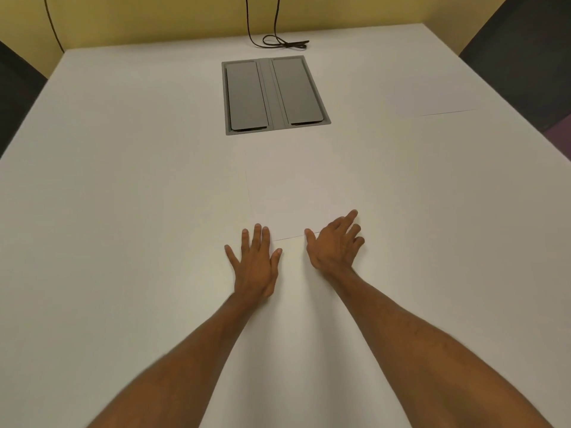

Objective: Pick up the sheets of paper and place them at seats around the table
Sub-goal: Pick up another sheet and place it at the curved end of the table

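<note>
Both hands sit spread at the near edge of a plain white sheet of paper (296, 202) lying flat on the white table (123, 211): the left hand (255, 264) is palm-down with fingers splayed and nothing in it, the right hand (335, 242) is loosely open with fingertips resting on the sheet's near right corner, gripping nothing yet. I'd say pin with the left and slide or curl that corner up with the right, since flat paper is a pain to pinch. Further back there's a grey metal cable hatch (275, 94), another white sheet (432, 100) far right, and a black cable (284, 43).
</note>
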Available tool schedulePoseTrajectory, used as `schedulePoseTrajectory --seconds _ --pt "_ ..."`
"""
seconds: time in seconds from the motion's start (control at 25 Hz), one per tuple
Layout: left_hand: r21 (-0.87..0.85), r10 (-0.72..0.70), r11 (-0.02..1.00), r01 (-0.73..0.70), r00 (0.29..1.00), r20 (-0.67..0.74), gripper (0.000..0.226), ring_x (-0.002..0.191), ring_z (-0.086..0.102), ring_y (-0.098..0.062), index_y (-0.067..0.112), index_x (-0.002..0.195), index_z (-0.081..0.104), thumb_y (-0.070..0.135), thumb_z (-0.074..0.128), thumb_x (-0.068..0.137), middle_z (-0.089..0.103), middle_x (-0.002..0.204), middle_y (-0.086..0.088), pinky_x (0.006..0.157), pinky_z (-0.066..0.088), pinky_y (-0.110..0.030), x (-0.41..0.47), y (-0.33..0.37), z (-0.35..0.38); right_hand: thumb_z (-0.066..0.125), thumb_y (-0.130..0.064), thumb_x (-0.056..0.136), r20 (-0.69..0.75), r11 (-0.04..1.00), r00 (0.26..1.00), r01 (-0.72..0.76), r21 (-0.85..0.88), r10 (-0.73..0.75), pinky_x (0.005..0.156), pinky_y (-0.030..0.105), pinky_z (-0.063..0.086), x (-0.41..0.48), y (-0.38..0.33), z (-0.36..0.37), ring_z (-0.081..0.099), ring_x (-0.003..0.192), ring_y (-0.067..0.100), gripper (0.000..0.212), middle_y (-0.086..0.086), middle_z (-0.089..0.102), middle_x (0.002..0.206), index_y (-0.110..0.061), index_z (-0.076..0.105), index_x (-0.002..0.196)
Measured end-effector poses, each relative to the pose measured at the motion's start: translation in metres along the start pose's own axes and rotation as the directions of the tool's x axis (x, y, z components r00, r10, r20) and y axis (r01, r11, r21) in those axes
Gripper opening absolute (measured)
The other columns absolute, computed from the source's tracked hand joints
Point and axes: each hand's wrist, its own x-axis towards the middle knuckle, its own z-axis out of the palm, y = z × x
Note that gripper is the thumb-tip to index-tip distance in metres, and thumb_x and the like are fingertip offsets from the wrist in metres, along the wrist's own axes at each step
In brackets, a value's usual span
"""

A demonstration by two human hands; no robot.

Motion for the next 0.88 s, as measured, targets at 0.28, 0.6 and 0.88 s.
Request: schedulePoseTrajectory --seconds 0.28,0.6,0.88 --pt "0.005 0.001 1.0 -0.001 0.999 -0.038 0.06 0.15 -0.008 -0.021 0.022 0.153 0.002 0.045 0.02 0.101 -0.002 0.163 0.004 0.115 -0.008 -0.058 -0.001 0.002 0.002 0.047 -0.06 0.087 -0.103 0.965 0.986 0.149 0.216 -0.129 0.106 0.05 0.025 0.003 0.003 -0.002 0.022 0.139 0.032 0.076 0.015 0.016 0.157 -0.012 0.031 0.145" --pt "0.012 0.007 1.0 -0.006 0.998 -0.059 0.06 0.15 -0.009 -0.019 0.023 0.153 0.001 0.045 0.019 0.101 -0.004 0.163 0.005 0.116 -0.009 -0.056 -0.001 0.0 0.005 0.055 -0.017 0.093 -0.033 0.491 0.978 -0.074 0.868 0.205 0.094 0.042 0.049 0.03 -0.004 -0.02 0.052 0.117 0.033 0.036 0.02 0.056 0.122 -0.009 0.047 0.127" --pt "-0.064 0.006 0.998 -0.022 0.972 -0.236 0.058 0.15 0.004 -0.02 0.027 0.152 0.012 0.036 0.031 0.099 0.005 0.163 -0.002 0.118 0.001 -0.054 -0.021 0.009 -0.015 0.06 0.0 0.088 0.085 0.264 0.979 -0.134 0.955 0.188 0.073 0.039 0.059 0.031 0.015 -0.035 0.062 0.094 0.04 0.023 0.019 0.057 0.099 -0.006 0.063 0.11"
